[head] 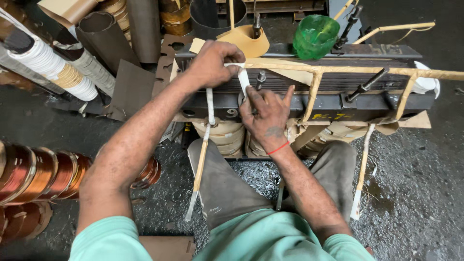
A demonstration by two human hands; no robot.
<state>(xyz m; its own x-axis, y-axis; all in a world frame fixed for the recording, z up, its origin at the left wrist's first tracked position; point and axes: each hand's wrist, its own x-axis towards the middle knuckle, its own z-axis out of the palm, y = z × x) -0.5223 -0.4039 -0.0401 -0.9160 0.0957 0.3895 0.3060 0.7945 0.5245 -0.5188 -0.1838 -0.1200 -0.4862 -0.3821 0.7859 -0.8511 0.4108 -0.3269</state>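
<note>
My left hand (pixel 211 63) is closed on a strip of white cloth tape (pixel 243 76) at the top of a dark steel transformer frame (pixel 309 101). My right hand (pixel 267 114) presses the lower end of that tape against the frame's front face with its fingers. A paper-wrapped lead (pixel 202 159) hangs down from under my left hand past my knee. Tan paper-wrapped bars (pixel 338 70) run along the frame's top, with paper-covered coils (pixel 224 135) below it.
A green plastic container (pixel 315 35) sits on the frame's far side. Copper wire spools (pixel 43 174) lie at the left, and rolls of white tape and paper (pixel 53 67) at the upper left. Black bolts (pixel 367 84) stick out of the frame. The floor is rough and grey.
</note>
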